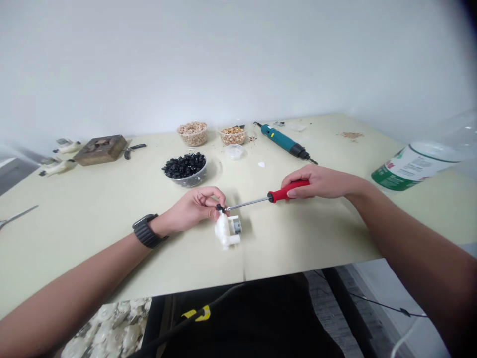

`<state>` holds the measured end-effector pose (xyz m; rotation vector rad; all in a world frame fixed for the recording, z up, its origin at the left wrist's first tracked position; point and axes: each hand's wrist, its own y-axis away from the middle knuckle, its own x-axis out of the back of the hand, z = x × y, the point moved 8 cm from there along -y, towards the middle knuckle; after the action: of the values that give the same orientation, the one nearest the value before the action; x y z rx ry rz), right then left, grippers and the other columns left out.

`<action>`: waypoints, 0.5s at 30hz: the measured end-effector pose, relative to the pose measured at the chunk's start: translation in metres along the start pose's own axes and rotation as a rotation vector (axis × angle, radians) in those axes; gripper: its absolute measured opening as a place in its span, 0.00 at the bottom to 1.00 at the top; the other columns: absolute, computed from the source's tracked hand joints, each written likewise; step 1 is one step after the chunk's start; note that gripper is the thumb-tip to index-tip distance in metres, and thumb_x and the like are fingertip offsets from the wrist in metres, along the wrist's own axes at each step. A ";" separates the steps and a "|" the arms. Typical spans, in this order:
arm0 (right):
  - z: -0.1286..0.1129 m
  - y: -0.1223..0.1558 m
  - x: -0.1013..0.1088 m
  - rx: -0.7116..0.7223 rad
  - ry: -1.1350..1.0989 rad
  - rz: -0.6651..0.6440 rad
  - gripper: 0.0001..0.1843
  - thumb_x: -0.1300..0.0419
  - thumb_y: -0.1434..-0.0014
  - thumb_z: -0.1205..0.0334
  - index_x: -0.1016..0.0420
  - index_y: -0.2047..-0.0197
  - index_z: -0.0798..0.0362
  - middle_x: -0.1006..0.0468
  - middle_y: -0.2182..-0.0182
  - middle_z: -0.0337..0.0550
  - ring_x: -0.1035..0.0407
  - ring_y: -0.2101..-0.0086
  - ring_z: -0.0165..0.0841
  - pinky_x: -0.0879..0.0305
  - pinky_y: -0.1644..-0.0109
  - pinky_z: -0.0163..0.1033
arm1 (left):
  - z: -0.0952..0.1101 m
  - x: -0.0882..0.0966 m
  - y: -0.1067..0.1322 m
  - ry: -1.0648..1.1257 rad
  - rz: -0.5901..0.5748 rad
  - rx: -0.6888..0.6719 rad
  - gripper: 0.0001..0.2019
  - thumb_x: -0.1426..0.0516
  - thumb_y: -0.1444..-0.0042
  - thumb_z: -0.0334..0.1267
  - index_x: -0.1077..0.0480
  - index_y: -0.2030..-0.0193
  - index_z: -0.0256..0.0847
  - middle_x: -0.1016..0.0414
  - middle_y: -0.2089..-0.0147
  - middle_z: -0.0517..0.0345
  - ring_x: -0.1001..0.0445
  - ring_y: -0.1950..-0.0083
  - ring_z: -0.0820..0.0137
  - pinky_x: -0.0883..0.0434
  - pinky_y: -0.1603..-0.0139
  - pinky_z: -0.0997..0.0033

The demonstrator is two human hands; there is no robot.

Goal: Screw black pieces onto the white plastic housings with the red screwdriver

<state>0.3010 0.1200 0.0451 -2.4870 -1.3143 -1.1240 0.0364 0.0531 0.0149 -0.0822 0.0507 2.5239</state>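
Observation:
Near the table's front edge, my left hand (199, 206) pinches a small black part (220, 207) at the top of a white plastic assembly (222, 231). A grey cylindrical piece (237, 225), perhaps a small motor, sits on the assembly's right side between white posts. My right hand (316, 180) is wrapped round the red handle of a screwdriver (278, 195). Its metal shaft points left, and the tip meets the black part by my left fingertips. Whether a screw is under the tip is too small to tell.
Behind my hands stand a bowl of black parts (185, 169) and tubs of small beige (192, 134) and brass-coloured pieces (233, 134). A teal power screwdriver (283, 141) lies back right, a tilted plastic bucket (413, 166) far right. A dark block (101, 149) sits left; white parts (112, 328) lie below the table.

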 end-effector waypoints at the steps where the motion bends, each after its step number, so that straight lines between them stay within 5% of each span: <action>1: -0.001 -0.001 -0.001 0.006 0.010 -0.009 0.21 0.36 0.32 0.38 0.14 0.58 0.46 0.19 0.66 0.41 0.31 0.69 0.35 0.39 0.64 0.41 | 0.000 0.001 0.000 0.001 0.006 0.002 0.13 0.27 0.40 0.37 0.25 0.59 0.36 0.15 0.69 0.55 0.21 0.70 0.74 0.26 0.62 0.76; 3: -0.001 -0.001 -0.001 0.017 0.008 -0.006 0.20 0.36 0.32 0.38 0.15 0.58 0.46 0.19 0.65 0.41 0.30 0.66 0.37 0.37 0.62 0.42 | -0.001 0.002 -0.001 0.005 0.012 0.002 0.13 0.27 0.40 0.38 0.26 0.58 0.36 0.15 0.68 0.54 0.21 0.70 0.74 0.26 0.62 0.76; 8: 0.006 0.002 0.004 -0.024 -0.071 0.113 0.26 0.20 0.50 0.45 0.23 0.55 0.45 0.19 0.58 0.39 0.27 0.64 0.38 0.34 0.62 0.40 | -0.005 0.003 -0.001 0.004 0.000 0.025 0.16 0.26 0.41 0.40 0.26 0.58 0.36 0.17 0.70 0.55 0.23 0.72 0.75 0.28 0.64 0.78; 15: 0.003 0.000 0.003 0.003 -0.136 0.094 0.19 0.25 0.42 0.43 0.20 0.58 0.48 0.23 0.70 0.37 0.33 0.72 0.32 0.40 0.68 0.38 | -0.006 0.001 0.001 0.024 0.007 0.033 0.16 0.26 0.42 0.40 0.26 0.58 0.36 0.17 0.70 0.56 0.23 0.72 0.75 0.28 0.65 0.78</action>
<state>0.3041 0.1234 0.0452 -2.6334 -1.2148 -0.9475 0.0356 0.0528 0.0093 -0.0994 0.1022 2.5284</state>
